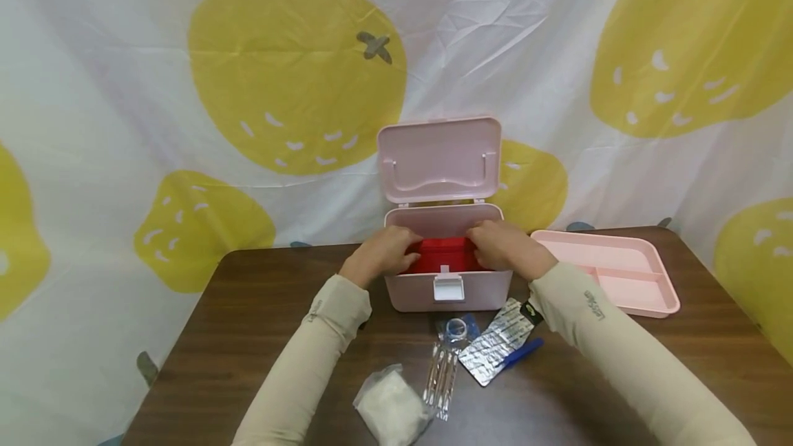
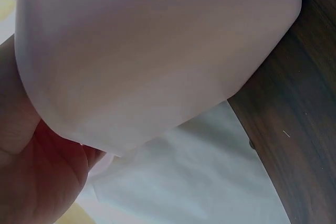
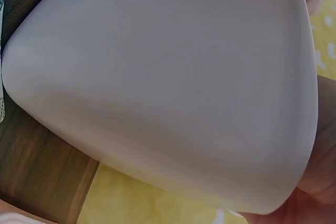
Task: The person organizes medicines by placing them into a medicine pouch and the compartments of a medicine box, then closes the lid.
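Observation:
A pink lidded box [image 1: 409,294] stands on the table with its lid [image 1: 438,160] raised. Inside lies a red case [image 1: 446,257], its lower part hidden by the box's front wall. My left hand [image 1: 385,251] reaches over the left rim and holds the case's left end, thumb toward the front. At the other end my right hand [image 1: 504,246] grips it with bent fingers, the tips hidden. Both wrist views are filled mostly by the box's outer walls [image 2: 157,51], with part of the left hand [image 2: 42,177] and of the right hand [image 3: 317,166] at the edges.
Right of the box lies a pink divided tray [image 1: 632,291]. In front are a silver blister pack [image 1: 495,343], a blue pen-like item [image 1: 523,352], a tape roll [image 1: 456,329], several slim wrapped sticks [image 1: 440,377] and a bagged white pad [image 1: 393,408]. A lemon-print curtain [image 1: 297,74] hangs behind.

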The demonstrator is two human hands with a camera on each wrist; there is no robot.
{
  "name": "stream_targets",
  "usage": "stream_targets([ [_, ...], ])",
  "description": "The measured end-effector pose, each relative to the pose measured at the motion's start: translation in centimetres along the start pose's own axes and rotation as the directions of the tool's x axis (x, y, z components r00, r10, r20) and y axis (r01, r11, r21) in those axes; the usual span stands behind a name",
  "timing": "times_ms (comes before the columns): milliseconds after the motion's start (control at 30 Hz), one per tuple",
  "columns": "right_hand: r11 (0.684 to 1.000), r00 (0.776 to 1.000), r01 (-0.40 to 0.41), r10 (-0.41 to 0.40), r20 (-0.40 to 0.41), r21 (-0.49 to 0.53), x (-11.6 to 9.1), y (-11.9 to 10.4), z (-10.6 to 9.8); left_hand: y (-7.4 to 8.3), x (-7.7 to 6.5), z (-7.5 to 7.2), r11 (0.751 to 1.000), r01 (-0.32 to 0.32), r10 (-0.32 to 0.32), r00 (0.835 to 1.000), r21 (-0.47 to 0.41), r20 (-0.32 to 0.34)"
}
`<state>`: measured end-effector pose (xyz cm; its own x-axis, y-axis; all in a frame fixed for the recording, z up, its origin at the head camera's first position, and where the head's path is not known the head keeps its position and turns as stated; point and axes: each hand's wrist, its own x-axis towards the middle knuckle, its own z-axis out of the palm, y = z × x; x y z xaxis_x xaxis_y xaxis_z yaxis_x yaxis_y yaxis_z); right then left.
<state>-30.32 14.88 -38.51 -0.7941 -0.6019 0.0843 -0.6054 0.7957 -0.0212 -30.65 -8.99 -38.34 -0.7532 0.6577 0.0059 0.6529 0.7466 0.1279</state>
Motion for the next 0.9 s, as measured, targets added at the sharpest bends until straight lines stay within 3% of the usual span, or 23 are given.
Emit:
stream_targets([
  [200,1.000,1.000,0.019,-0.019,0.005,0.013,0.5,0.4,-0.1,0.0,0.1,-0.2,0.999,0.022,-0.022,1.000,-0.045,0.015],
  [367,0.990,0.996,0.080,-0.074,-0.059,0.112,-0.1,1.2,-1.0,0.1,0.3,-0.2,0.996,-0.053,0.046,0.994,-0.071,-0.100],
  [533,0.959,0.982,0.126,-0.084,-0.170,0.253,-1.7,2.5,-2.6,0.7,0.6,-0.6,0.981,-0.144,0.106,0.959,-0.130,-0.262],
  [700,0.950,0.951,0.117,-0.023,-0.309,0.289,-4.5,4.7,-3.7,1.9,1.1,-1.0,0.964,-0.201,0.124,0.919,-0.173,-0.374],
  [800,0.951,0.926,0.100,0.019,-0.377,0.293,-6.5,6.2,-3.9,2.9,1.3,-1.1,0.944,-0.239,0.128,0.901,-0.227,-0.415],
  [900,0.945,0.915,0.044,0.092,-0.393,0.325,-8.9,7.7,-3.6,4.1,1.3,-1.1,0.919,-0.260,0.118,0.899,-0.296,-0.422],
])
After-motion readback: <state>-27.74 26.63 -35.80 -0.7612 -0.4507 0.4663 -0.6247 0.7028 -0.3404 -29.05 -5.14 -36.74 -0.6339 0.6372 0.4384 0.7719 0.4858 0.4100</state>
